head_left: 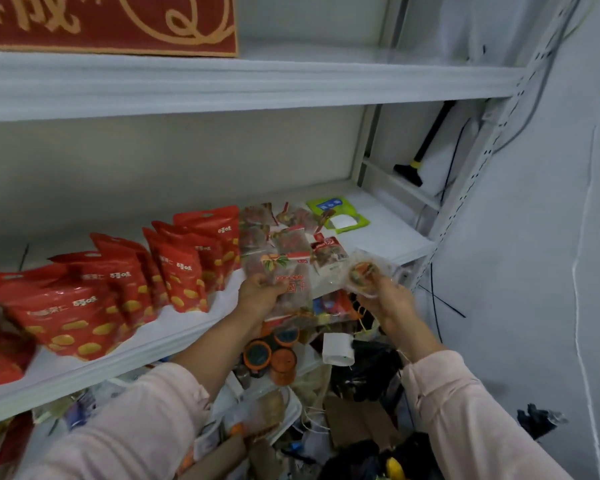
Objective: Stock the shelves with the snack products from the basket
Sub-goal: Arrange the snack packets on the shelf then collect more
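Observation:
My left hand (261, 293) grips a clear snack bag with red lettering (291, 278) at the front edge of the white middle shelf (187, 327). My right hand (388, 299) holds a small round clear-wrapped snack pack (364, 271) just right of that bag. On the shelf stand several red snack pouches (118, 289) at the left, with several clear bags of red dried fruit (274, 233) lying behind my hands. No basket can be made out.
A green and white packet (340, 214) lies at the shelf's back right. A red patterned mat (108, 22) sits on the upper shelf. Below are orange-lidded jars (274, 355), a white box (338, 348) and cluttered bags. A black tool (426, 143) leans behind the upright.

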